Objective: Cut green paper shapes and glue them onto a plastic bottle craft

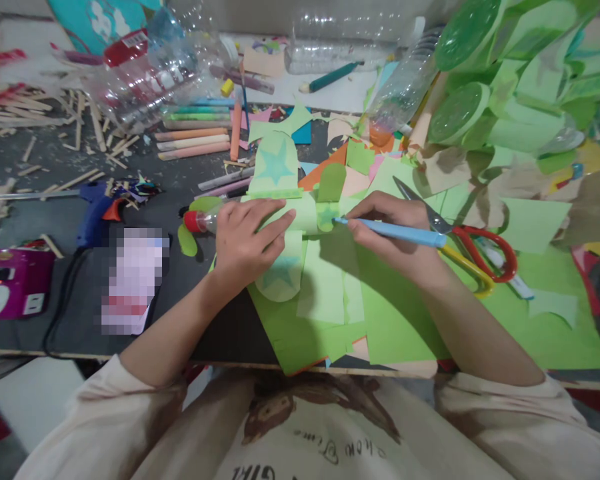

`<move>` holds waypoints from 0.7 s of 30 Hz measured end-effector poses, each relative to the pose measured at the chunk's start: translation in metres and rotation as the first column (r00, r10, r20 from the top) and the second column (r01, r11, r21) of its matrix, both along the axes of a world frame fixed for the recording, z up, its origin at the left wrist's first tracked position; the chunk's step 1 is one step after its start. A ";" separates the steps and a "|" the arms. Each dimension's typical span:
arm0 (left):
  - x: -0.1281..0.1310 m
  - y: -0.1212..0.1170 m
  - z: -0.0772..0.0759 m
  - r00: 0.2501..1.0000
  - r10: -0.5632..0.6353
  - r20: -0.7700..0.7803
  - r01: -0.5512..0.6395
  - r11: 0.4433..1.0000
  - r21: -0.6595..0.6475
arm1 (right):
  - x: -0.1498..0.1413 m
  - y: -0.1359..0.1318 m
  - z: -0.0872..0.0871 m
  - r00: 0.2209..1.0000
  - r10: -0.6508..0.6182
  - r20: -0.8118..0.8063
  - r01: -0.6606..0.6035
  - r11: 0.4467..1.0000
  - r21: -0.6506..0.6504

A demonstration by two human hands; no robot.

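Note:
A small plastic bottle with a red cap [194, 222] lies on its side, wrapped in pale green paper [303, 212]. Rounded paper wings stick out from it, the far wing [276, 163] and the near wing [281, 273] each bearing a blue star. My left hand [250, 237] rests over the bottle with fingers bent, holding it; part of the bottle is hidden beneath. Pinched in my right hand [393, 230] is a light blue marker [405, 232]. Its tip touches a small green paper flap [326, 217] with blue colouring, at the bottle's right end.
Red-and-yellow-handled scissors [460, 233] lie beside my right forearm. Green paper sheets [400, 320] and scraps spread underneath. On the left are a blue glue gun [93, 207], a phone [133, 280] and a purple box [17, 283]. Markers [195, 140] and clear bottles [155, 80] lie behind.

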State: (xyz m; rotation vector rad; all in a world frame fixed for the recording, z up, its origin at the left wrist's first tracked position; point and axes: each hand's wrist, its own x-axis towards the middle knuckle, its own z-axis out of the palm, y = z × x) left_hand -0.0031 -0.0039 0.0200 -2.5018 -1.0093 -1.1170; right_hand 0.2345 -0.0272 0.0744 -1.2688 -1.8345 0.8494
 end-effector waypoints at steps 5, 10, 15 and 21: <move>-0.002 -0.001 -0.003 1.000 0.001 -0.016 -0.002 0.996 -0.086 | 0.001 0.001 0.000 1.000 0.010 0.024 -0.010 1.000 0.002; -0.004 -0.001 -0.006 1.000 0.008 -0.008 -0.009 0.992 -0.124 | 0.001 0.000 0.000 0.999 0.024 0.034 -0.024 1.000 0.001; -0.001 -0.001 -0.002 0.990 0.083 -0.111 -0.091 0.993 -0.073 | 0.002 0.000 -0.001 0.999 0.023 0.039 -0.024 1.000 0.017; 0.000 -0.001 -0.002 0.993 0.075 -0.086 -0.077 0.997 -0.018 | 0.004 0.001 -0.001 1.000 0.017 -0.005 -0.016 1.000 0.023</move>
